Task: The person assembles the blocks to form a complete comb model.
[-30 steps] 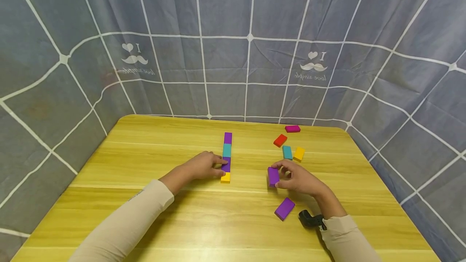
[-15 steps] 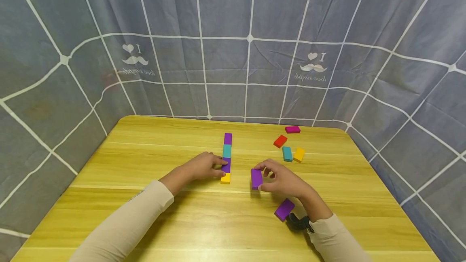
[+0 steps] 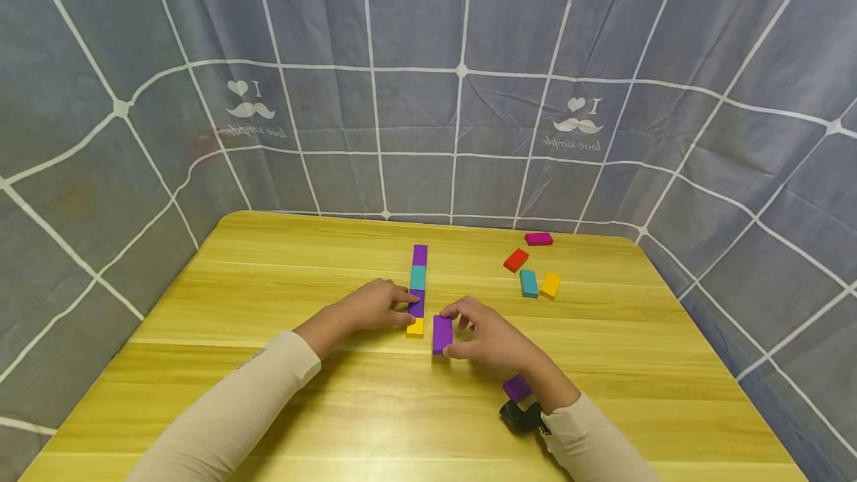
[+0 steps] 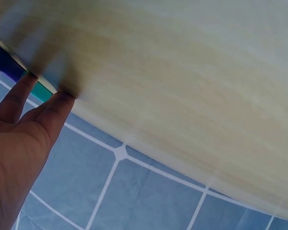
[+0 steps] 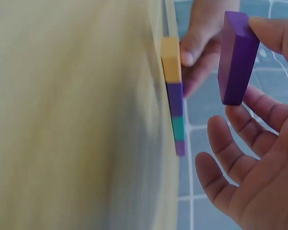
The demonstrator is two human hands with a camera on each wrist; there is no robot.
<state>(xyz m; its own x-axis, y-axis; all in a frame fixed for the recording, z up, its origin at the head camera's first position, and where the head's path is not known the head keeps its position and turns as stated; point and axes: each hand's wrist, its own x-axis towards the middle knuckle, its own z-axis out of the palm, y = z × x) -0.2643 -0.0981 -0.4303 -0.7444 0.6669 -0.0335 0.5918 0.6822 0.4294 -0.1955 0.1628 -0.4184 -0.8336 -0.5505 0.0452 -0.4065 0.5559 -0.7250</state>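
Observation:
A straight row on the table runs from a purple block (image 3: 419,255) at the far end through a teal block (image 3: 418,278) and a second purple block (image 3: 416,310) to a yellow block (image 3: 415,329). My left hand (image 3: 375,306) rests its fingertips on the near part of this row, fingers extended. Just right of the yellow block, my right hand (image 3: 494,335) pinches another purple block (image 3: 443,335) by its ends between thumb and finger. The right wrist view shows this held block (image 5: 237,60) raised and apart from the row.
A loose purple block (image 3: 516,387) lies partly hidden by my right forearm and its black wrist device (image 3: 519,417). Farther right lie a teal block (image 3: 529,283), a yellow block (image 3: 550,286), a red block (image 3: 515,259) and a magenta block (image 3: 538,239). A grey checked curtain (image 3: 415,110) surrounds the table.
My right hand has carried the purple block leftward, close to the yellow end of the row. My left hand has stayed on the row.

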